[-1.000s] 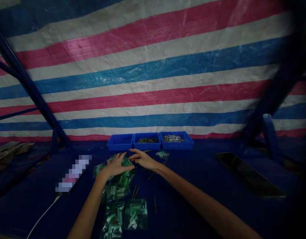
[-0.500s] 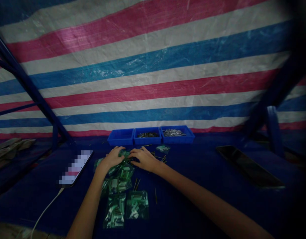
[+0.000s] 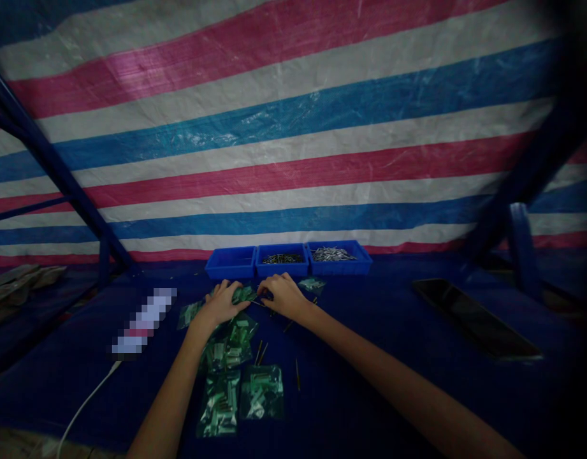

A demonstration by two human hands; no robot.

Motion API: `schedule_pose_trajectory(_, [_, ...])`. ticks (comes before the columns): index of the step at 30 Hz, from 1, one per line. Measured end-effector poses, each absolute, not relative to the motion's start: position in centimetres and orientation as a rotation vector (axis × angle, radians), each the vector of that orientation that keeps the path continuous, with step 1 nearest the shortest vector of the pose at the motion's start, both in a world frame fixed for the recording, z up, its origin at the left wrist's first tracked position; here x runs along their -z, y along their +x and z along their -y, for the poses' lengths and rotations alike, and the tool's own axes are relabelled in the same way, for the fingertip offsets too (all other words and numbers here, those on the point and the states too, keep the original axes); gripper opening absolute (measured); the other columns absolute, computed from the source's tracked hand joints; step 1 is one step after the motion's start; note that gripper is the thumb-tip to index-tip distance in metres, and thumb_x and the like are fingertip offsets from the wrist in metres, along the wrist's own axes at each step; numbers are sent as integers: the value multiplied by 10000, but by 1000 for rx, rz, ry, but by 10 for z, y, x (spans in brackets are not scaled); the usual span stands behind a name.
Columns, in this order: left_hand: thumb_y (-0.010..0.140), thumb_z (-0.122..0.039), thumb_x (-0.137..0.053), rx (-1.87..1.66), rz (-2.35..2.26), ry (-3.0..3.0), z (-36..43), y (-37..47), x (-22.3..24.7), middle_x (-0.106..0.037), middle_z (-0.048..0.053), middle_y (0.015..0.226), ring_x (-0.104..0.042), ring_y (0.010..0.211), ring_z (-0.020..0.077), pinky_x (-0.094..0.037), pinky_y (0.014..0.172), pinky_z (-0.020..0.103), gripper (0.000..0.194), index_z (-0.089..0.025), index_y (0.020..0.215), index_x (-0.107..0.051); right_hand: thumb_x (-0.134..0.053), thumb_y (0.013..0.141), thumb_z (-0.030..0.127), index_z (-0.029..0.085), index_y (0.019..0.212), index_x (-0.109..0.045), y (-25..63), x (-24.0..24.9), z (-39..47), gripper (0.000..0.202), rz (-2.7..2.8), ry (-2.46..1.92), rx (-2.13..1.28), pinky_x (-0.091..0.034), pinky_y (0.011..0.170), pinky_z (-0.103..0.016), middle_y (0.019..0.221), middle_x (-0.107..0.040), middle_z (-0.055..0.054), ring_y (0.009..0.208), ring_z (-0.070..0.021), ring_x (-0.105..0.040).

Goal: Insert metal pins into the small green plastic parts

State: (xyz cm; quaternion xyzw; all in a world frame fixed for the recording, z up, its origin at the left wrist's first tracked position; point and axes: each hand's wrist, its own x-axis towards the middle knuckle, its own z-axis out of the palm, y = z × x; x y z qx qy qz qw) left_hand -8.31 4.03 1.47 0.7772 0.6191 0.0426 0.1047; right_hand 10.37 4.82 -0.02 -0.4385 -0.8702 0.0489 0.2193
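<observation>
My left hand (image 3: 222,303) curves around a small greenish clear plastic bag (image 3: 244,294), its thumb and forefinger at the bag's edges. To the right of that bag is my right hand (image 3: 287,297), fingers curled down at several thin dark and brass-coloured rods (image 3: 288,326). Its fingertips are closed, and what lies between them is too small to make out. Below my left hand, filled clear bags overlap, among them a bag of small pieces (image 3: 219,405) and a squarer bag (image 3: 261,392). A lone thin rod (image 3: 297,375) lies to their right.
Behind my hands stand a blue left bin (image 3: 231,271), a middle bin (image 3: 280,270) holding dark rods, and a right bin (image 3: 341,268) holding silvery pieces. A flat bag (image 3: 312,285) lies before them. A cabled phone (image 3: 144,322) lies left, a dark phone (image 3: 475,319) right.
My right hand has moved right, away from the bag by my left hand, to the loose rods. My left hand has stayed beside the bag, with its fingers shifted slightly.
</observation>
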Motion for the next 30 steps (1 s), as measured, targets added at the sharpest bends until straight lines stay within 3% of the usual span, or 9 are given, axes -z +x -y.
schedule_pose_trajectory(5, [853,-461,-237,-97,-1848,2212,-44,-86,-15,-407,116,1275,-353,1193,326,-317,882,566,448,-272,1226,-397,-564,761,217,205,912,-620,103,-2,-45,162,2485,-1068,-113,-294,764,-320,938,-621,-44,924,-201,-516])
schedule_pose_trajectory(12, [895,-336,-184,-110,-1837,2275,-50,-92,-9,-417,101,1287,-359,1210,263,-315,940,488,395,-251,1228,-377,-423,866,266,225,1136,-529,89,10,-33,293,2616,-854,-64,-283,864,-356,1219,-501,-79,1084,-198,-446])
schedule_pose_trajectory(18, [890,-314,-189,-102,-1804,2266,-48,-94,-13,-436,103,1266,-362,1205,265,-325,924,511,379,-241,1188,-411,-449,851,235,178,1048,-586,88,9,-35,246,2626,-1002,105,-273,866,-382,1019,-601,-101,989,-219,-494])
schedule_pose_trajectory(24, [884,-402,-158,-131,-1821,2203,-44,-92,-19,-386,107,1314,-318,1227,304,-304,900,577,444,-266,1254,-362,-394,879,206,192,1137,-526,81,6,-29,290,2608,-836,-24,-293,834,-326,1134,-563,-81,1033,-179,-482])
schedule_pose_trajectory(30, [858,-491,-183,-167,-1880,2155,-38,-86,-21,-328,119,1354,-286,1241,331,-260,915,593,518,-286,1324,-275,-380,890,201,204,1094,-554,77,0,-24,269,2700,-657,-205,-273,836,-314,1076,-618,-44,1023,-149,-508])
